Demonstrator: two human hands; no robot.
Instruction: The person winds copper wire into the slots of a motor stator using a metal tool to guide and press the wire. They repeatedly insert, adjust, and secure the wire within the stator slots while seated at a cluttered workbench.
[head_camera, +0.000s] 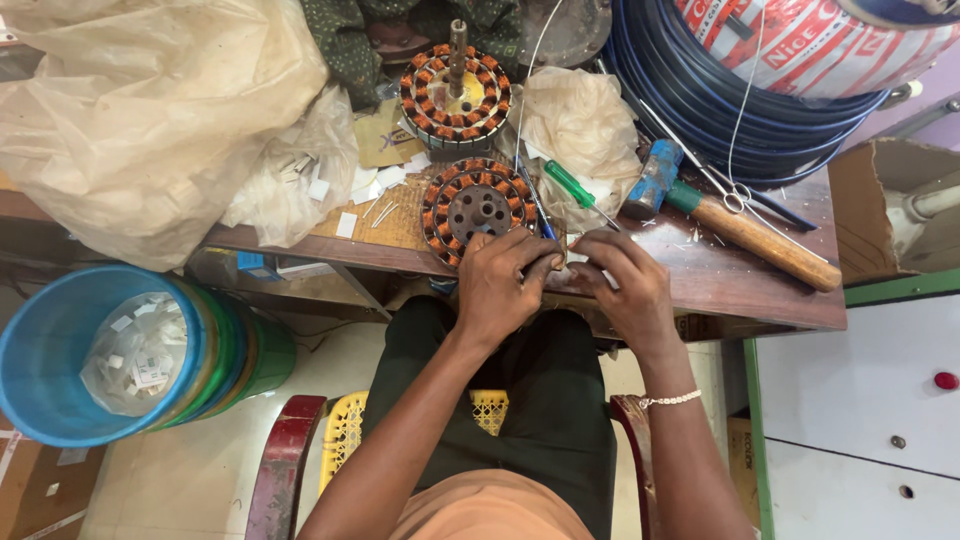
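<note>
A round motor stator (476, 206) with copper windings lies on the wooden bench (740, 280) just beyond my hands. My left hand (505, 285) rests at its near edge, fingers curled, pinching a small white paper slip. My right hand (622, 285) meets it fingertip to fingertip on the same slip (574, 258) at the bench's front edge. A second stator (455, 92) with a shaft stands farther back.
A green-handled screwdriver (578, 192), a blue-headed hammer (730, 225) and scissors (735, 195) lie right of the stator. Plastic bags (150, 120) with white slips fill the left. A blue bucket stack (110, 355) stands lower left, a white cabinet (860, 400) right.
</note>
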